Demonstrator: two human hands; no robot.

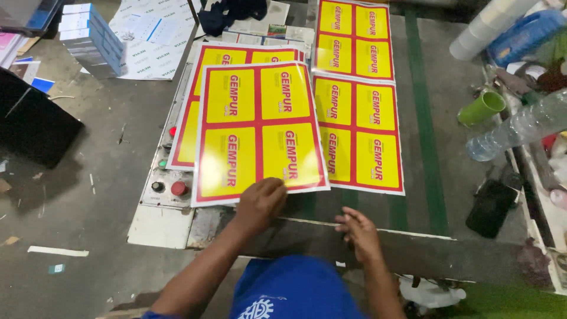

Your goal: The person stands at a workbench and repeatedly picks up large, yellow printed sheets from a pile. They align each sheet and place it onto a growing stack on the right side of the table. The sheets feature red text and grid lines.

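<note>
Bench (425, 118): the dark work surface in front of you, with a green stripe running away from you on its right part.
Printed sheets: four yellow-and-red sheets lie on the bench — each one has four yellow panels divided by red bands.
Top sheet (260, 133): the one nearest you, lying slightly tilted over a second sheet (188, 127) that shows on its left and top edges.
Right sheet (357, 133): flat on the bench just beside the top sheet, with a far sheet (353, 38) beyond it.
Control panel (168, 177): a pale panel at the bench's left end, partly under the sheets, with a red button (179, 188) and smaller knobs.
Plastic bottle (520, 127): clear, lying on its side at the right, near a green cup (481, 108).
Black phone (491, 207): on the bench's right edge, well apart from your hands.
Left hand (260, 204): your fingers are curled onto the near edge of the top sheet, pinching it at the bottom middle.
Right hand (357, 233): empty and loosely released, fingers resting on the bench's near edge — close to the right sheet's corner, not touching it.
</note>
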